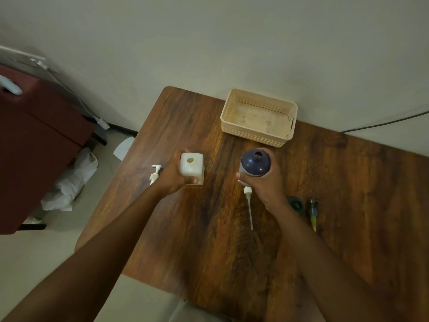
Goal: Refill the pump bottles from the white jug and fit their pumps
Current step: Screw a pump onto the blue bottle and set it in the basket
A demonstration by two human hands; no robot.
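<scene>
We see a square white bottle (191, 167) standing upright with its neck open, gripped in our left hand (173, 176). A round dark-blue bottle (255, 163), also uncapped, stands in our right hand (267, 182). One white pump (155, 174) lies just left of the left hand; another white pump with a long tube (249, 204) lies beside our right wrist.

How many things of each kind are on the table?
Bottles: 2, white bottle in the left hand, dark bottle in the right hand
Pumps: 3, left pump, middle pump, dark pump
Baskets: 1, basket
Dark rings: 1, ring
Total: 7
</scene>
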